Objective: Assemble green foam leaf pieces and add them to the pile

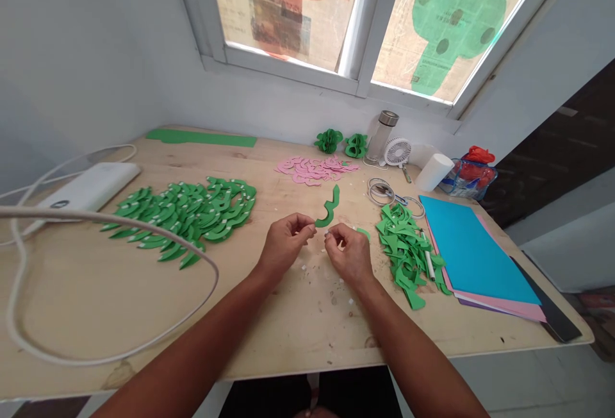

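At centre frame, my left hand [288,240] pinches a wavy green strip [329,215] slanting up-right; my right hand [350,252] is just beside, its grip unclear.

Both bare forearms [206,341] angled inward, and there they were: left hand [286,242] pinching, thumb against finger, right hand [352,254] curled close beside!

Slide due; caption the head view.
Left hand holds a curved green cutout near the right hand, between green crescents and green scraps on a table.
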Motion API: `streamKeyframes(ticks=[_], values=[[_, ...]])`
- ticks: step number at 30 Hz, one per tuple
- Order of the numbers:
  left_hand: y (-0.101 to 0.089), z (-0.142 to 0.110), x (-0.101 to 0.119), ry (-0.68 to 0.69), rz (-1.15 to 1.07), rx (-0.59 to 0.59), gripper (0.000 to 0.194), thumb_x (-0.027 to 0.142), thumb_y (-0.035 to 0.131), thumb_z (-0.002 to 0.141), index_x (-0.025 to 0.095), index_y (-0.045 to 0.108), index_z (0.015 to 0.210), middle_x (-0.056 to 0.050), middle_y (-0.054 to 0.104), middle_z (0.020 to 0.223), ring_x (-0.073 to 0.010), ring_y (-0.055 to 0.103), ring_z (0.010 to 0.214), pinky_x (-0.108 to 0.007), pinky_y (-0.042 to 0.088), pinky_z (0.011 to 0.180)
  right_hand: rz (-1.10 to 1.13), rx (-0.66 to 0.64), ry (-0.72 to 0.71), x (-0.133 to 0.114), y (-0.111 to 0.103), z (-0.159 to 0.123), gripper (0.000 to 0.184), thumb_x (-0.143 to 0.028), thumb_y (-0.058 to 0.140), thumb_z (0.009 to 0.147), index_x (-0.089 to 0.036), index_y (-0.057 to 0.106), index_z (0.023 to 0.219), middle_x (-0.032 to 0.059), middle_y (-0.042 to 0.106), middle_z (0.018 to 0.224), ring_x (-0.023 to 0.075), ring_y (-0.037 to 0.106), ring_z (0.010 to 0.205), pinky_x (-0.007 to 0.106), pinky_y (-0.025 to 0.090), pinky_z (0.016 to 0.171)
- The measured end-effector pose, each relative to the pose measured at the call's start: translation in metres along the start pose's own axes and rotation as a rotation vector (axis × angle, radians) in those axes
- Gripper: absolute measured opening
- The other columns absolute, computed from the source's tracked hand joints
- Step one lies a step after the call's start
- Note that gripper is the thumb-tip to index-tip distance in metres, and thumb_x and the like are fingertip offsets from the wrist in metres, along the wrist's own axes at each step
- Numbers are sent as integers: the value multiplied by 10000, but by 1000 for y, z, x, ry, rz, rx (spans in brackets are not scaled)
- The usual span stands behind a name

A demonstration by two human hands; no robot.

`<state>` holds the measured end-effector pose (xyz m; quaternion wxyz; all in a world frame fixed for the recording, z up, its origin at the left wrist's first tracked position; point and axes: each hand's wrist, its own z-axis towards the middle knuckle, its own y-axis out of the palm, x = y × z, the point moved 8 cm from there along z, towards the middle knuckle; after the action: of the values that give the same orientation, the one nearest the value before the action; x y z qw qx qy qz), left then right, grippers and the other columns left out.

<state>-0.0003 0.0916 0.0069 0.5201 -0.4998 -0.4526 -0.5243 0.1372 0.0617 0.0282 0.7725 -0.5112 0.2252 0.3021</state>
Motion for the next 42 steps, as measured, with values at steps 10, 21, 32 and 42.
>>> streamKeyframes(ticks=[10, 21, 32, 42], values=[[5, 1, -13, -237, -527, -44, 204, 241, 711, 593, 127, 606, 727, -28, 622, 627, -119, 558, 578, -242, 436, 549, 221, -113, -45, -7, 9, -1, 139, -139, 456, 681, -177, 589, 691, 3, 613, 686, 116, 518, 601, 220, 399, 582], [11, 0, -9, -215, -598, -142, 166, 226, 697, 614, 139, 603, 719, -27, 614, 633, -119, 549, 590, -246, 434, 568, 626, -57, 248, 24, 13, 7, 230, -327, 567, 707, -160, 604, 861, 41, 647, 754, 122, 540, 584, 236, 423, 554], [22, -4, -14, -246, -448, -227, 149, 251, 672, 597, 140, 595, 660, -33, 607, 588, -130, 545, 550, -241, 423, 512, 761, -6, 293, 32, 9, 9, 246, -386, 596, 703, -148, 646, 743, 6, 592, 595, 112, 488, 536, 231, 388, 532], [23, 0, -11, -150, -256, -210, 236, 368, 677, 606, 143, 604, 612, -23, 601, 530, -120, 520, 481, -235, 423, 475, 616, -1, 193, 32, 10, 11, 241, -370, 565, 723, -146, 648, 746, 4, 569, 587, 121, 483, 543, 232, 384, 512]])
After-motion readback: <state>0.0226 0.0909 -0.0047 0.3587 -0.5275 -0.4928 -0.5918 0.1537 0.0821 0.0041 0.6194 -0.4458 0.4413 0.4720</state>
